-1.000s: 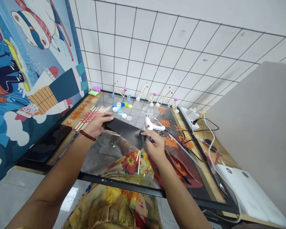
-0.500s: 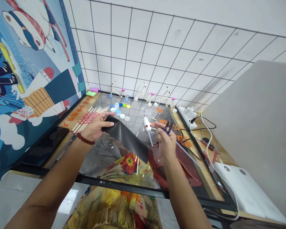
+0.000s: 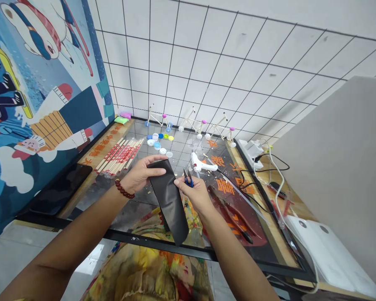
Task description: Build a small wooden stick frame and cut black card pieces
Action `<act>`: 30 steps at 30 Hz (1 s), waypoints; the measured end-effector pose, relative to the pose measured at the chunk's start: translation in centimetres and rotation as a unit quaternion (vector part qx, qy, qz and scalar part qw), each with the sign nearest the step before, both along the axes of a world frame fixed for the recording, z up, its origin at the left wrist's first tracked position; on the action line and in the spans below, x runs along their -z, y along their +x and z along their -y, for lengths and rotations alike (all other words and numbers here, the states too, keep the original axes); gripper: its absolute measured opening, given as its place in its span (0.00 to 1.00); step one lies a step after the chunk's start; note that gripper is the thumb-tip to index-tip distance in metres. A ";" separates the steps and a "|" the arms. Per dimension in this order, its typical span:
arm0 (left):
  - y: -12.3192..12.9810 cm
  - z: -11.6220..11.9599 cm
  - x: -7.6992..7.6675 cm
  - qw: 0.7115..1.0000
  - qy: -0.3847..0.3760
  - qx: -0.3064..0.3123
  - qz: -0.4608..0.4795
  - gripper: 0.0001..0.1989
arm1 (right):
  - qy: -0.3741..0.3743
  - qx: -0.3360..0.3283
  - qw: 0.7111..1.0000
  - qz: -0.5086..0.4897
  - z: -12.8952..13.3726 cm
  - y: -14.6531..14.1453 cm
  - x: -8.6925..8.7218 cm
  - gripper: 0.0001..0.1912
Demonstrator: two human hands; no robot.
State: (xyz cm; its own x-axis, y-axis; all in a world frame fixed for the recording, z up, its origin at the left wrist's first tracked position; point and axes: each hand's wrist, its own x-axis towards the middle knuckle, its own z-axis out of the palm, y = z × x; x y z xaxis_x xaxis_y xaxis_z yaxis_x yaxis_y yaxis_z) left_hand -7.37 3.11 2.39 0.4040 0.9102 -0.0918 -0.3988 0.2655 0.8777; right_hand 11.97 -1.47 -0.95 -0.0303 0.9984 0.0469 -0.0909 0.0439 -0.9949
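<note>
Bare forearms, a dark red bead bracelet (image 3: 124, 190) on the left wrist, and floral yellow clothing (image 3: 144, 271).

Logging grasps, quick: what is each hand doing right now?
Left hand: closed on the top of the black sheet.
Right hand: holding small scissors, fingertips pinching the sheet's edge.

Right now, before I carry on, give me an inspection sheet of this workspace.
Surface: glass-topped table, reflective, small wood scraps on it.
Job's things: black sheet hanging down, held at its top; small blue-handled scissors.
Clutter: chopsticks, bottle caps, glue gun, stick models, dark tablet.
Hands: left hand grips the sheet's top; right hand holds the scissors and touches the sheet's edge.
Cables: white and black cables at a power strip, right.
Surroundings: tiled wall, mural left.
</note>
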 end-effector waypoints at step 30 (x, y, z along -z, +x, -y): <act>0.5 -1.0 0.1 0.967 -0.112 -0.110 0.200 0.19 | -0.062 -0.015 0.996 0.059 -0.5 0.5 1.9 0.16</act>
